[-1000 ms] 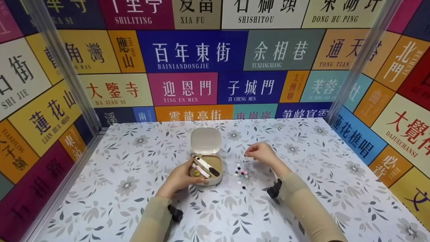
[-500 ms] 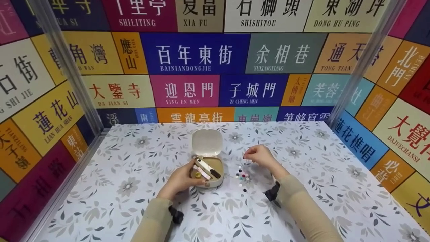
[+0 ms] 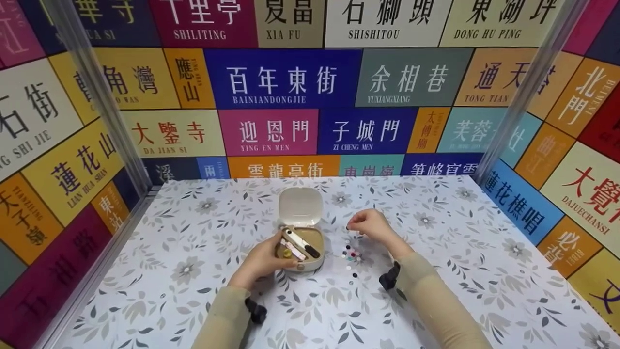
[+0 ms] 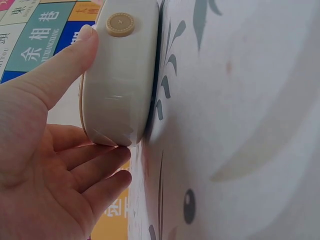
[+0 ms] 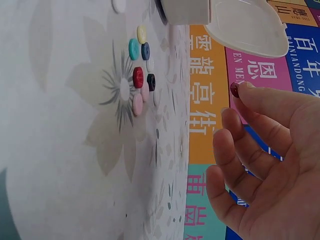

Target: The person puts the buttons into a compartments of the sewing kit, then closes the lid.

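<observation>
A small beige case [image 3: 301,245] lies open on the floral tablecloth, its lid [image 3: 300,206] standing up behind it. Inside are a white tool with a black tip and some small pieces. My left hand [image 3: 271,257] grips the case from the left; in the left wrist view the thumb [image 4: 75,50] lies on the case [image 4: 122,75] near its round clasp, with the fingers curled under it. My right hand [image 3: 356,224] hovers right of the case and pinches a tiny dark red button [image 5: 234,89] at its fingertips. Several loose coloured buttons [image 3: 349,254] lie on the cloth below it.
Teal [image 5: 133,49], yellow [image 5: 142,34], red [image 5: 138,77], black [image 5: 151,82] and pink [image 5: 138,104] buttons cluster beside the case [image 5: 185,11]. Walls with coloured signs enclose the table [image 3: 193,300] on three sides, with metal posts [image 3: 97,97] at the back corners.
My right hand has drifted slightly left toward the case with the button still pinched. The left hand and the case have stayed put.
</observation>
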A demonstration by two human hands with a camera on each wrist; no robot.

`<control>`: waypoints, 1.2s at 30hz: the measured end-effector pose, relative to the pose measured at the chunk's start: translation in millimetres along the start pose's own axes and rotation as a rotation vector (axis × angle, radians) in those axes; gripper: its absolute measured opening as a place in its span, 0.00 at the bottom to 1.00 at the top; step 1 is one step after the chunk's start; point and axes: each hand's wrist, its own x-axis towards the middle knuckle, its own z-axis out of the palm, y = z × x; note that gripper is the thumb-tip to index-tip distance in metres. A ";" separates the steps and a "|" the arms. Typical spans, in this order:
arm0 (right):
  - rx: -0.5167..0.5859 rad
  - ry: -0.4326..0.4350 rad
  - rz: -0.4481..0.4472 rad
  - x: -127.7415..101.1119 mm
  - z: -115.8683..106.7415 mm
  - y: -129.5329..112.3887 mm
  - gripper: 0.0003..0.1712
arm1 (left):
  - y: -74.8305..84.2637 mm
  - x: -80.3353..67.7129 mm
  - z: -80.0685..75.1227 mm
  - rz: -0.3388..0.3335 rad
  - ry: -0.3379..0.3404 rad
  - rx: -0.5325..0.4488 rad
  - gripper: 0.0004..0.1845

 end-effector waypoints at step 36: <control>-0.031 -0.026 -0.032 4.6 14.2 -27.6 0.04 | 2.1 0.6 -0.7 -0.013 -0.009 0.002 0.57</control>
